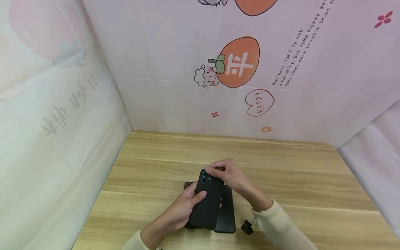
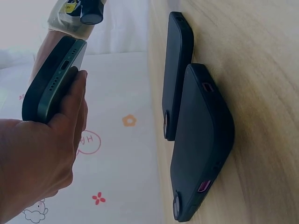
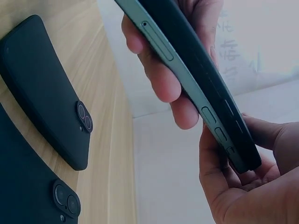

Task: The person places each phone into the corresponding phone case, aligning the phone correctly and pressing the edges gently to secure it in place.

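Note:
A phone (image 3: 187, 88) with a green frame is held tilted above the table, a black case (image 1: 207, 203) over its back. In the right wrist view the green side buttons show beside the case's edge, with the frame standing out from it. My left hand (image 1: 184, 207) grips the phone and case from the left, thumb on the back and fingers wrapped around the far side. At the top corner by the camera lenses, my right hand (image 1: 230, 174) pinches the case and phone between thumb and fingers.
Two other black phone cases, one nearer (image 2: 203, 135) and one farther (image 2: 177, 74), lie back up side by side on the wooden table (image 1: 281, 180) below. A printed cloth (image 1: 175, 97) hangs behind the table. A black wrist camera (image 1: 247, 227) is strapped at my right sleeve.

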`<move>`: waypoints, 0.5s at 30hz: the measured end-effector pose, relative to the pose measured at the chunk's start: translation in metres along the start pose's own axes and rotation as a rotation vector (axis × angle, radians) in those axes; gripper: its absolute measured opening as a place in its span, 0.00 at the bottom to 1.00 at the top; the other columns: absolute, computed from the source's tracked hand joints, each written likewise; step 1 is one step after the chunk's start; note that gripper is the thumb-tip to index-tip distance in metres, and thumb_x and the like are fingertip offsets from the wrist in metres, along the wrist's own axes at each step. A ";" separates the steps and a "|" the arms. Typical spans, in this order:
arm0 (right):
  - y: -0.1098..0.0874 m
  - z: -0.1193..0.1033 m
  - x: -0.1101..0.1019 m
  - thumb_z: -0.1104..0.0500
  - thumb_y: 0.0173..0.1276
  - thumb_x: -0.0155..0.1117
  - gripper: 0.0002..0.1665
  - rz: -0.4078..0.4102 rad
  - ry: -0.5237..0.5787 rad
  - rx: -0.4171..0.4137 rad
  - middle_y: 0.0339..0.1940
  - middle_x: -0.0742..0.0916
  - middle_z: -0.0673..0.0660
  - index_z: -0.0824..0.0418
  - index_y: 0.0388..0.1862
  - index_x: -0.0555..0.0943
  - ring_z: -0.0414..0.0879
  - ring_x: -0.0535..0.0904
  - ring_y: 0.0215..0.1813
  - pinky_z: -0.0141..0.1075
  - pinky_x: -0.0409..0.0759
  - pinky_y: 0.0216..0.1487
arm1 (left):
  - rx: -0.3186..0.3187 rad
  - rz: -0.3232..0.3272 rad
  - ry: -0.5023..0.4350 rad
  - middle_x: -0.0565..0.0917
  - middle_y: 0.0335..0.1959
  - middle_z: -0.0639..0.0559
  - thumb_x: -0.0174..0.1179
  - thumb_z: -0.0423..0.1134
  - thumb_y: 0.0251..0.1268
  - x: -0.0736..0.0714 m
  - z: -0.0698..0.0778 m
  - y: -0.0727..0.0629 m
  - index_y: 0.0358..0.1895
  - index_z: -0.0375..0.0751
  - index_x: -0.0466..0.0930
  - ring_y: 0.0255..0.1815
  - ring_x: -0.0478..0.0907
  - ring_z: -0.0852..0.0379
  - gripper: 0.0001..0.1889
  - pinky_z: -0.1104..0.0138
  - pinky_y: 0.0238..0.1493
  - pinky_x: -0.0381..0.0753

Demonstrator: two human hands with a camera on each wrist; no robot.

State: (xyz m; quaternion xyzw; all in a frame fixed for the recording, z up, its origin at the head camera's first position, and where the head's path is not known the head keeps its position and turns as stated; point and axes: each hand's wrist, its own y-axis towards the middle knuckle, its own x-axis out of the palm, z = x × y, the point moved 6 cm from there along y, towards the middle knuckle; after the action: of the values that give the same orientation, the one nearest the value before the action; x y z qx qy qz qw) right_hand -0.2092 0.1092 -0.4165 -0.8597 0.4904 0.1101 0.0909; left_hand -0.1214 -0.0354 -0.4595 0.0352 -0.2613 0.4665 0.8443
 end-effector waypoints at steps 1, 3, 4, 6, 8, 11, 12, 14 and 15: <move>0.000 0.000 0.000 0.59 0.78 0.67 0.15 0.002 -0.005 0.002 0.41 0.93 0.61 0.70 0.51 0.89 0.48 0.88 0.40 0.35 0.87 0.42 | 0.001 0.003 -0.001 0.79 0.67 0.32 0.42 0.38 0.90 0.000 0.000 0.000 0.81 0.35 0.52 0.64 0.83 0.39 0.26 0.48 0.62 0.85; -0.001 0.000 0.000 0.58 0.78 0.68 0.15 0.007 -0.014 0.011 0.41 0.93 0.60 0.70 0.51 0.90 0.48 0.88 0.40 0.35 0.87 0.42 | 0.001 0.008 -0.004 0.80 0.67 0.32 0.43 0.38 0.90 0.000 -0.001 0.000 0.81 0.35 0.53 0.64 0.83 0.39 0.26 0.48 0.61 0.85; -0.001 0.000 -0.001 0.57 0.78 0.68 0.15 0.014 -0.021 0.018 0.41 0.93 0.60 0.69 0.51 0.90 0.47 0.88 0.40 0.35 0.87 0.43 | 0.001 0.010 -0.003 0.80 0.67 0.33 0.43 0.38 0.90 -0.001 -0.001 0.000 0.81 0.36 0.53 0.64 0.83 0.39 0.26 0.48 0.61 0.85; -0.002 0.002 -0.003 0.56 0.77 0.69 0.16 0.031 -0.030 0.046 0.40 0.93 0.59 0.68 0.51 0.90 0.46 0.88 0.40 0.35 0.88 0.43 | 0.001 0.022 -0.003 0.80 0.66 0.33 0.44 0.39 0.90 -0.001 -0.001 0.000 0.81 0.36 0.53 0.64 0.83 0.39 0.26 0.48 0.61 0.86; -0.003 0.005 -0.005 0.56 0.76 0.71 0.17 0.044 -0.019 0.073 0.39 0.93 0.59 0.69 0.51 0.89 0.46 0.89 0.39 0.37 0.89 0.43 | 0.000 0.037 -0.002 0.80 0.66 0.33 0.44 0.39 0.89 -0.003 -0.001 0.000 0.81 0.37 0.53 0.64 0.83 0.39 0.26 0.48 0.61 0.86; -0.006 0.009 -0.008 0.56 0.74 0.72 0.18 0.051 0.014 0.109 0.38 0.93 0.60 0.71 0.52 0.89 0.47 0.90 0.37 0.40 0.91 0.42 | 0.003 0.071 -0.001 0.81 0.66 0.34 0.45 0.39 0.89 -0.006 -0.001 0.000 0.81 0.38 0.54 0.63 0.83 0.40 0.26 0.48 0.61 0.86; -0.006 0.010 -0.009 0.56 0.74 0.72 0.19 0.049 0.027 0.115 0.38 0.93 0.60 0.71 0.52 0.88 0.47 0.90 0.36 0.42 0.92 0.42 | 0.005 0.081 -0.001 0.81 0.66 0.34 0.46 0.39 0.89 -0.007 -0.001 0.000 0.81 0.38 0.55 0.63 0.84 0.40 0.26 0.48 0.61 0.85; -0.007 0.011 -0.010 0.57 0.74 0.73 0.19 0.043 0.047 0.118 0.39 0.93 0.62 0.73 0.53 0.88 0.49 0.91 0.36 0.44 0.92 0.42 | 0.009 0.095 -0.003 0.81 0.66 0.34 0.46 0.39 0.89 -0.008 -0.001 0.000 0.81 0.38 0.55 0.63 0.84 0.40 0.26 0.48 0.61 0.85; -0.008 0.012 -0.010 0.58 0.74 0.73 0.19 0.041 0.056 0.120 0.39 0.93 0.62 0.74 0.52 0.87 0.49 0.91 0.36 0.44 0.92 0.43 | 0.010 0.101 -0.006 0.81 0.66 0.34 0.46 0.39 0.89 -0.009 -0.001 0.000 0.81 0.38 0.55 0.63 0.84 0.40 0.26 0.48 0.61 0.86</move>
State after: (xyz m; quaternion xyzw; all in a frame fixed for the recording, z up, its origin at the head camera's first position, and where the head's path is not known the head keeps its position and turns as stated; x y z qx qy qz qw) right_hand -0.2085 0.1245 -0.4247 -0.8454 0.5158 0.0582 0.1261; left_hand -0.1251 -0.0423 -0.4643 0.0277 -0.2627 0.5097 0.8188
